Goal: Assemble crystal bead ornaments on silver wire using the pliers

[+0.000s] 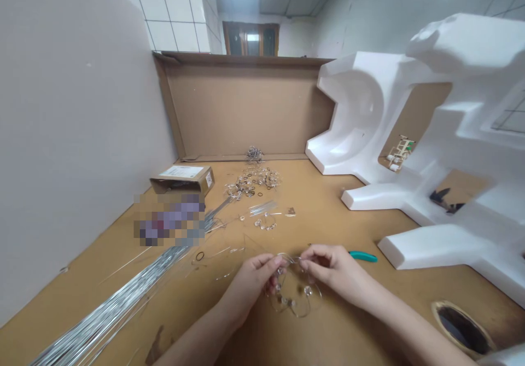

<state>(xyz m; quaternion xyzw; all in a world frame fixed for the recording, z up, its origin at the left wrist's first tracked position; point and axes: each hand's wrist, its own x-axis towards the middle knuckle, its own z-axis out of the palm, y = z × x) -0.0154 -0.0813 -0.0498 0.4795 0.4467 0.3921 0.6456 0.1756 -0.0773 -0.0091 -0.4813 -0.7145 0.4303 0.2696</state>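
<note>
My left hand (254,278) and my right hand (330,270) meet over the near middle of a cardboard-covered table (328,213). Both are closed in a pinch on the top of a thin wire loop (295,300). The loop hangs below my fingers and carries a few clear crystal beads. A teal-handled tool (363,256) lies on the table just right of my right hand.
A bundle of long silver wires (110,306) runs from near left toward the middle. A pile of rings and beads (254,180) and a small cardboard box (184,177) lie farther back. White foam packing (410,147) fills the right. A hole (461,327) opens near right.
</note>
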